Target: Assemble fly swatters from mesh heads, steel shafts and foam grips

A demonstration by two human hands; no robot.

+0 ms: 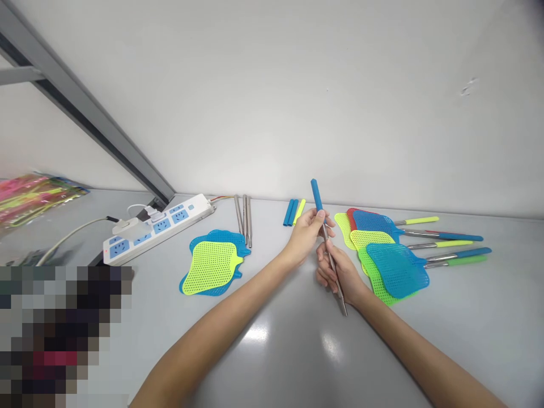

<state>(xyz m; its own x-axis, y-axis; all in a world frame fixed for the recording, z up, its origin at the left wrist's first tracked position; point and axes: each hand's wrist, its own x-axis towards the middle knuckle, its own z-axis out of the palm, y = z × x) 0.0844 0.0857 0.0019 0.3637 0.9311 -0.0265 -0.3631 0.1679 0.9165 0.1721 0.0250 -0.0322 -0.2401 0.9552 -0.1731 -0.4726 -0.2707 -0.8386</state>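
Note:
A metal rod with a blue grip sleeve on its far end is held slantwise above the table, in front of me. My left hand is closed round it near the lower edge of the sleeve. Lower down, my right hand wraps the bare metal. The rod's near end sticks out below that hand. Loose blue sleeves and a yellow sleeve lie just beyond my left hand. Several finished-looking fly swatters in blue, yellow, green and red lie overlapped to the right.
Left of my hands lie loose swatter heads, yellow over blue, beside three metal rods. Behind them is a white power strip with plugs and a cable. A plastic bag lies far left. A pale wall closes the back.

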